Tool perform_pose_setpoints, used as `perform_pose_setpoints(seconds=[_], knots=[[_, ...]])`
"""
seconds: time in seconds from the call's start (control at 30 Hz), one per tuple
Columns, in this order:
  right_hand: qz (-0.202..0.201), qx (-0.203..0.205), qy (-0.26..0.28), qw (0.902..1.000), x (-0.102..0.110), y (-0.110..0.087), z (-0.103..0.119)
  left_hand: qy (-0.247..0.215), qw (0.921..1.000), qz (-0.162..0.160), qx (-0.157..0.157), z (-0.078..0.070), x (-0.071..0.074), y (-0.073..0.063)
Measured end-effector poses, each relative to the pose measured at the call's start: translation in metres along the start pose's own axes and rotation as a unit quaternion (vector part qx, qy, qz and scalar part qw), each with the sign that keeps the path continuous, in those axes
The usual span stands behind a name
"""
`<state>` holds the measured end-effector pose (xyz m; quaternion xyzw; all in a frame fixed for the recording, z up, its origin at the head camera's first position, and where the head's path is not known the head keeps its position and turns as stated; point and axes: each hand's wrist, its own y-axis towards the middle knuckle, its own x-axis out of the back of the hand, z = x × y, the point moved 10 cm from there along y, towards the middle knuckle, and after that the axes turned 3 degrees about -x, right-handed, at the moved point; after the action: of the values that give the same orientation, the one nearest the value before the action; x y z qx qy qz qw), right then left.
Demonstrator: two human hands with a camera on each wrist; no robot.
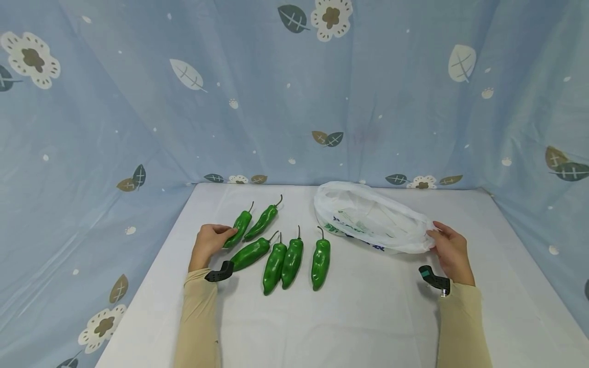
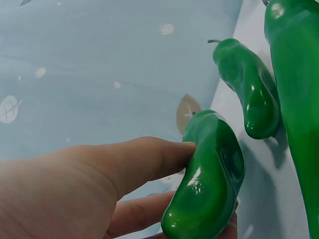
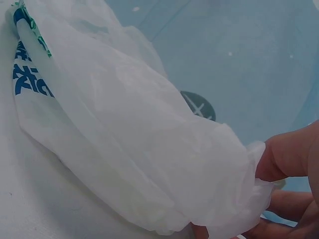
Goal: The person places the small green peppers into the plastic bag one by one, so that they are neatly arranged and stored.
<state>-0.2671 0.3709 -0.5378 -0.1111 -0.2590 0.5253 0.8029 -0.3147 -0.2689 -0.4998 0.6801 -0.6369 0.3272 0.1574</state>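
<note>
My left hand (image 1: 212, 242) grips a green pepper (image 1: 241, 225) at the left end of a group of several peppers. In the left wrist view the thumb lies along one side of that pepper (image 2: 203, 184), with fingers behind it. At the right, my right hand (image 1: 453, 251) pinches the gathered edge of a white plastic bag (image 1: 405, 245). The bag's mouth faces up and toward me, and blue and green print shows through it. In the right wrist view, the thumb and fingers hold the crumpled end of the bag (image 3: 149, 134).
Beside the held pepper lie another pepper (image 1: 264, 222) and a slanted one (image 1: 250, 254). Two peppers touch side by side near the middle, and a single pepper (image 1: 320, 263) lies to their right. A patterned blue curtain (image 1: 257, 102) surrounds the white table (image 1: 359, 327).
</note>
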Motion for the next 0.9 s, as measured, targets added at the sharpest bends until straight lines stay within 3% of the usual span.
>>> perform_pose_setpoints(seconds=[0.37, 0.57, 0.8, 0.9], knots=[[-0.001, 0.004, 0.007, 1.0000, -0.001, 0.003, 0.000, -0.035, 0.9992, -0.011, 0.017, -0.003, 0.001, -0.003], [0.002, 0.016, 0.017, 0.9997, 0.000, 0.002, 0.001, -0.040, 0.9991, -0.012, 0.007, -0.010, 0.002, -0.005], [0.006, 0.018, 0.011, 0.9998, 0.000, 0.001, 0.002, -0.112, 0.9936, 0.011, -0.007, -0.020, -0.006, -0.008], [0.009, 0.016, 0.010, 0.9998, -0.001, 0.001, 0.002, -0.117, 0.9930, 0.014, -0.008, -0.022, -0.009, -0.010]])
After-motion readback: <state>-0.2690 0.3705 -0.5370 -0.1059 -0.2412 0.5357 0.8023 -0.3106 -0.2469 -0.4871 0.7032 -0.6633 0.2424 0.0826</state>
